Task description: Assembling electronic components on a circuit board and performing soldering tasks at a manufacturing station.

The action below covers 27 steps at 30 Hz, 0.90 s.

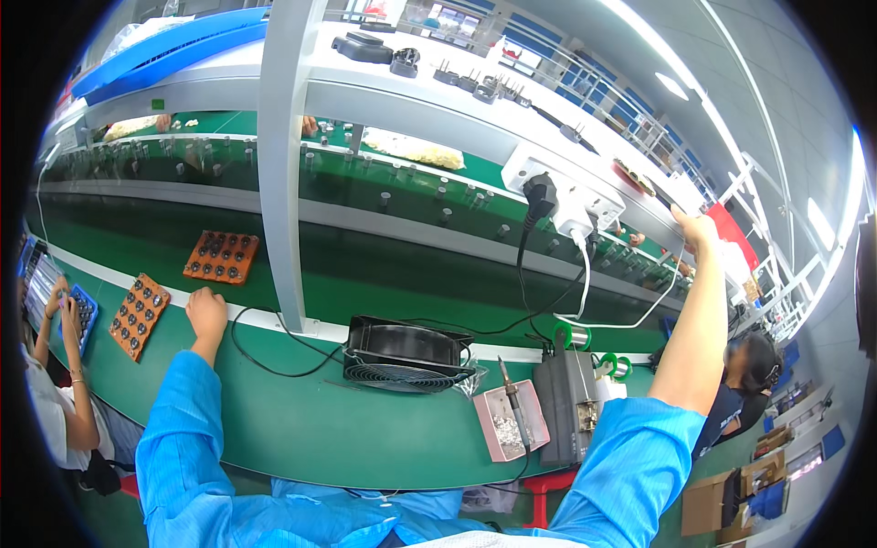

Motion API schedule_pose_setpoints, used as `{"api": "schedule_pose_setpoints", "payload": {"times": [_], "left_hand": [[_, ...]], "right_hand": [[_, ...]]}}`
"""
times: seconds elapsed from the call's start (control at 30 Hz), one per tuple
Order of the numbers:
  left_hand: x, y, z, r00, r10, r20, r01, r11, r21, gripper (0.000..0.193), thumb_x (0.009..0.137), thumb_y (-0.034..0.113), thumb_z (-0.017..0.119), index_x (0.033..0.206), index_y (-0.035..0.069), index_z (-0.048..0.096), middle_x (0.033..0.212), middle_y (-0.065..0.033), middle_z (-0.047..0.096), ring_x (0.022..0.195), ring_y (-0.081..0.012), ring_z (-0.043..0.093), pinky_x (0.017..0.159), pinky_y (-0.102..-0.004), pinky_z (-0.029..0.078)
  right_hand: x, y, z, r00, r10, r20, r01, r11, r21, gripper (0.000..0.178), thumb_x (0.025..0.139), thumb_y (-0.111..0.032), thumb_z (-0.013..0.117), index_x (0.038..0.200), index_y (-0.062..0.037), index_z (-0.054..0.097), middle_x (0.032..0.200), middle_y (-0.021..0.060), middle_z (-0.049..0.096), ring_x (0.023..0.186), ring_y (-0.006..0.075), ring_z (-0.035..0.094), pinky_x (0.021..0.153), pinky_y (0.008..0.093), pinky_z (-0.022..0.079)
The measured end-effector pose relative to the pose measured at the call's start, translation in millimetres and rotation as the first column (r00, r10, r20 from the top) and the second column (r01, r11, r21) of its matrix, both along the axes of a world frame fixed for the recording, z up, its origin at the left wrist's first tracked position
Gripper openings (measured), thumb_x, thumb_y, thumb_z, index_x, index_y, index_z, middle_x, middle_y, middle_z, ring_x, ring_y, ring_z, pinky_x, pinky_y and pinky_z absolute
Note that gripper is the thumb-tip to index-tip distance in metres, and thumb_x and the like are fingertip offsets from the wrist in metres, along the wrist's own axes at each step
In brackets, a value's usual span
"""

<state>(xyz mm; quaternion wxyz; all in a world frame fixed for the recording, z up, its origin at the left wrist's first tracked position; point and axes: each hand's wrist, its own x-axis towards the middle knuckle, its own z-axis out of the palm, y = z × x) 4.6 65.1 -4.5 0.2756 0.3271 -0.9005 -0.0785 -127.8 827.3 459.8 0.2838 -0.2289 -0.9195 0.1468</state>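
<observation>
My left hand (207,312) rests with curled fingers at the far edge of the green worktable (292,425). Whatever lies under its fingers, if anything, is hidden. Beside it lie two orange trays, one across the edge on the conveyor (221,257) and one on the table (139,316), both holding rows of round dark parts. My right arm stretches up and far to the right. There my right hand (699,230) is bent around the end of the white shelf edge (664,226), its fingers partly hidden.
A black fan (406,354) stands mid-table. Right of it, a soldering iron (513,402) lies across a pink box (493,425), near a dark grey soldering unit (562,402) and solder spools (575,335). Cables hang from a white power strip (566,196). A metal post (281,173) rises ahead. Co-workers sit on both sides.
</observation>
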Motion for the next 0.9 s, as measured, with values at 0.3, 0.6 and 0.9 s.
{"api": "schedule_pose_setpoints", "payload": {"times": [0.3, 0.6, 0.9], "left_hand": [[6.2, -12.4, 3.1, 0.994, -0.068, -0.089, 0.06, 0.994, -0.089, 0.019, 0.075, 0.019, 0.056, 0.075, 0.002, 0.062, 0.084, -0.0178, 0.064, 0.086, -0.0361, 0.061, 0.077, -0.0488, 0.049], [4.9, -6.7, -8.7, 0.996, 0.025, -0.091, -0.027, 0.999, -0.021, 0.023, 0.074, 0.02, 0.057, 0.082, 0.001, 0.068, 0.092, -0.0163, 0.066, 0.099, -0.0317, 0.06, 0.086, -0.0452, 0.045], [-2.7, -4.5, -13.6, 0.995, 0.012, -0.104, -0.018, 0.998, -0.06, 0.022, 0.081, 0.019, 0.056, 0.09, 0.002, 0.067, 0.096, -0.0132, 0.065, 0.104, -0.0298, 0.056, 0.091, -0.0426, 0.04]], "right_hand": [[-68.5, 76.1, 0.1, 0.996, -0.043, 0.079, 0.0, 0.879, 0.478, 0.034, 0.076, -0.029, 0.063, 0.091, 0.0009, 0.07, 0.095, 0.0226, 0.069, 0.095, 0.033, 0.068, 0.077, 0.0426, 0.052], [-118.7, 109.6, 9.2, 0.983, 0.141, 0.118, -0.178, 0.89, 0.42, 0.043, 0.074, -0.021, 0.056, 0.108, 0.0048, 0.062, 0.103, 0.0238, 0.066, 0.099, 0.0358, 0.062, 0.089, 0.041, 0.047], [-61.3, 44.6, 18.9, 0.977, 0.059, 0.207, -0.111, 0.961, 0.253, 0.023, 0.077, -0.015, 0.057, 0.091, 0.0022, 0.06, 0.082, 0.0192, 0.061, 0.074, 0.0308, 0.058, 0.067, 0.0381, 0.044]]}}
